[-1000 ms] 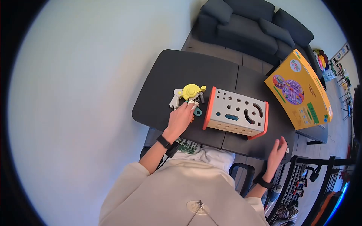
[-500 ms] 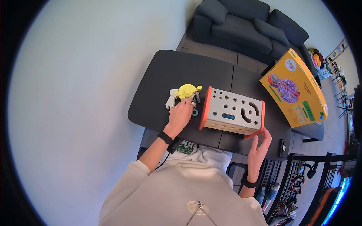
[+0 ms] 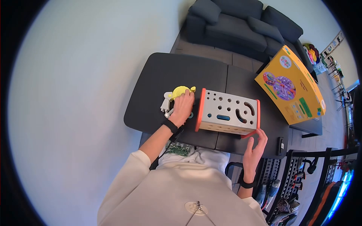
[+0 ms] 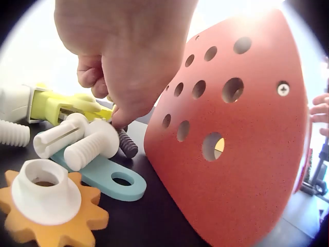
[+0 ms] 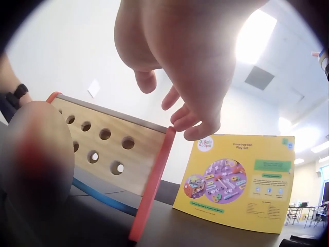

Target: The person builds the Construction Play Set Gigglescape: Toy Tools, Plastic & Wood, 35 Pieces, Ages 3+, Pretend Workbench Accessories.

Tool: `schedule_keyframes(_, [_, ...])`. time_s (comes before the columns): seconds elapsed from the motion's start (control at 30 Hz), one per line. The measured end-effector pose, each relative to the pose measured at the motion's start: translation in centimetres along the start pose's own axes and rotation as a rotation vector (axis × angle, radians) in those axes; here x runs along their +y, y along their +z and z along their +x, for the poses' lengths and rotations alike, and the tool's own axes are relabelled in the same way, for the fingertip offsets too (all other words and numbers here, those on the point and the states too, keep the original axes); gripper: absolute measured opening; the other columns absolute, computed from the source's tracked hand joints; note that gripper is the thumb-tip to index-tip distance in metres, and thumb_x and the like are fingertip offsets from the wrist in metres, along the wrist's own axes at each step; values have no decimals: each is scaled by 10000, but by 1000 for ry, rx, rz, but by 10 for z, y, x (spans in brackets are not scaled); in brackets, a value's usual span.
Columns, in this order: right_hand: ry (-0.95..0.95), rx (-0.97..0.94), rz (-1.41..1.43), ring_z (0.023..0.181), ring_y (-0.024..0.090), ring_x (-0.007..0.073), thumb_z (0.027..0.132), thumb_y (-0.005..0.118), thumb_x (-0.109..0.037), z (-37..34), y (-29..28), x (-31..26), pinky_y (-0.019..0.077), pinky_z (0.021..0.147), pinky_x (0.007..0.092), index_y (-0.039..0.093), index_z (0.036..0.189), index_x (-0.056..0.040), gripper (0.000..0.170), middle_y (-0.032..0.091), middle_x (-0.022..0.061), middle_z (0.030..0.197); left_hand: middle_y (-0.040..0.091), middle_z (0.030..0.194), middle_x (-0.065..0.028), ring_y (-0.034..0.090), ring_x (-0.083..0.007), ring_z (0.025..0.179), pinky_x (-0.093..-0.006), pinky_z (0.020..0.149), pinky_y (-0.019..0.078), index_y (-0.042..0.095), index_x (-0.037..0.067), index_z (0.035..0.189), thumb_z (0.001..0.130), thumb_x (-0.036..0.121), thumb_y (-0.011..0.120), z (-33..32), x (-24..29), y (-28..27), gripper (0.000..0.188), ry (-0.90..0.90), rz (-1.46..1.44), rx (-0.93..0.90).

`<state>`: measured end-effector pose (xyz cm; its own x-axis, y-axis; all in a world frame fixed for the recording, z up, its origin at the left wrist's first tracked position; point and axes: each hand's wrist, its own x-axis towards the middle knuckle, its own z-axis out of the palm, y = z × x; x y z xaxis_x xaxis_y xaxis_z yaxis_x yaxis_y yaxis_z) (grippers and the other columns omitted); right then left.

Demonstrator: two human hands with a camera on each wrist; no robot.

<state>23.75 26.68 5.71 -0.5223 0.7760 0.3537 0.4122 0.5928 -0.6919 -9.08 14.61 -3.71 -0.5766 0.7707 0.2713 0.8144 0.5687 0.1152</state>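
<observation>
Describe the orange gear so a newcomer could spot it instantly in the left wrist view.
Find the big red panel, then the black table left of its lower edge. There lies a teal strip; the gear is nearer the camera, at bottom left. It alone is orange and toothed, with a white nut on top.

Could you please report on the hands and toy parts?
Left hand at yellow piece, grip unclear. Right hand at perforated box's corner. White screws possibly in the way.
</observation>
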Motion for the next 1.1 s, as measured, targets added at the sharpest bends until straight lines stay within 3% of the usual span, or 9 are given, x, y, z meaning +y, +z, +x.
schedule_keyframes(0.4, [-21,6,8,1365,526,390,1032,594,-48,-2,-1,-3,409,1160,475,562,1397,10,371,547,213,1452,635,946,-175,692,-364,877,-492,741,562,648,-1,954,897,10,690,-1,-8,-1,71,31,-169,89])
schedule_keyframes(0.5, [-29,3,5,1357,529,393,1034,594,-50,-5,3,1,410,1156,474,561,1394,15,367,547,217,1449,637,950,-169,693,-357,881,-486,753,563,659,-5,978,890,11,699,-2,-7,-3,99,52,-151,91])
schedule_keyframes(0.6, [-21,-10,9,1352,531,393,1034,596,-50,-7,3,-2,411,1155,474,560,1393,17,367,549,218,1444,653,1010,-141,720,-301,919,-424,766,598,673,5,967,810,-28,743,-3,-5,-6,175,48,-77,102])
schedule_keyframes(0.77, [-44,-5,-6,1341,536,392,1032,596,-44,-9,3,-2,415,1148,473,564,1385,22,360,555,218,1432,645,1026,-148,660,-312,1001,-448,867,540,717,37,1001,850,74,758,-3,-2,-8,160,109,-72,-61])
schedule_keyframes(1.03, [-66,30,11,1291,569,390,1017,590,-19,-9,2,-9,443,1114,465,589,1343,24,329,573,214,1400,667,1023,-147,640,-324,1017,-473,869,496,733,38,1008,932,170,731,-10,-1,-14,153,148,-106,23])
schedule_keyframes(1.1, [-79,63,24,1235,610,324,1018,561,1,-11,2,-11,454,1087,403,632,1293,14,284,619,184,1318,676,1014,-148,650,-326,1006,-470,873,498,731,34,1011,945,177,728,-13,-1,-25,158,133,-114,18])
